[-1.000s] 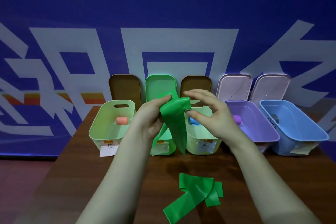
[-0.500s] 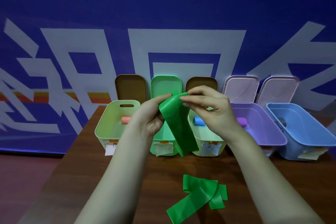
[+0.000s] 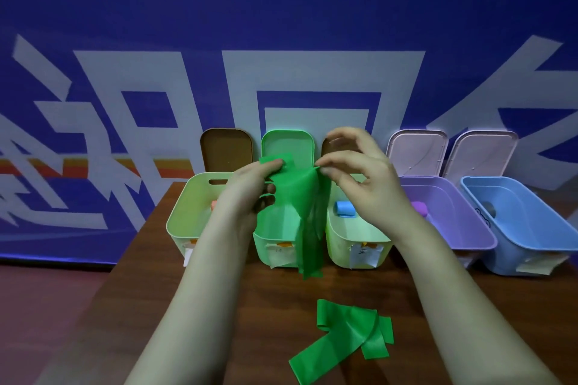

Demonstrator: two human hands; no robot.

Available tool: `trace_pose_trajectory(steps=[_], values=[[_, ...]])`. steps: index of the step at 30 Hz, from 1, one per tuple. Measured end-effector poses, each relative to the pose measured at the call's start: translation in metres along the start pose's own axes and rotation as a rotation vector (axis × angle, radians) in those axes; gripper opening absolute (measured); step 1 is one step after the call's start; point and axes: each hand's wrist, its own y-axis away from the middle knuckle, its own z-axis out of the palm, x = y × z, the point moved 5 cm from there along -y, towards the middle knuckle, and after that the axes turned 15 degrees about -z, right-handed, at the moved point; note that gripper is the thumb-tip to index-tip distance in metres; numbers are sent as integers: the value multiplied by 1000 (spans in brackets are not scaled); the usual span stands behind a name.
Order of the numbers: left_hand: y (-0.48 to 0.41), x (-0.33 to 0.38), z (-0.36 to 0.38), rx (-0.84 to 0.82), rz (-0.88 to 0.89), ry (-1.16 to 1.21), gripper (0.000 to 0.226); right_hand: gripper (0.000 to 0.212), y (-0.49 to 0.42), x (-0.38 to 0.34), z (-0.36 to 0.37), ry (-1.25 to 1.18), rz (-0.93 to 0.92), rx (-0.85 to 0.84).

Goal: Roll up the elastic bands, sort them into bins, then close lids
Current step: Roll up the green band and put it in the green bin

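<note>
Both hands hold a green elastic band [image 3: 300,197] up over the green bin [image 3: 262,244], whose lid [image 3: 287,144] stands open behind it. The left hand [image 3: 247,194] grips the band's upper end in curled fingers. The right hand [image 3: 366,187] pinches its top edge between thumb and forefinger. The band's tail hangs before the green bin. A second green band [image 3: 347,334] lies crumpled on the worktop [image 3: 219,291], in front of the green bin.

Bin row [image 3: 341,244] ahead, loose green band [image 3: 344,341] nearer
</note>
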Motion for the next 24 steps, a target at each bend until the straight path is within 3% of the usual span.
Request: trace_pose_trajectory(steps=[5,10,19,24], values=[[13,12,2,-35,166,164,11,14,5,16,3,88,221,-5],[23,18,4,-69,246,158,12,14,9,21,-5,33,382,73],[33,25,14,31,462,-27,17,12,-7,-1,-15,-276,356,-24],[42,26,24,-48,551,-46,22,15,-21,-16,-12,-382,250,-46]])
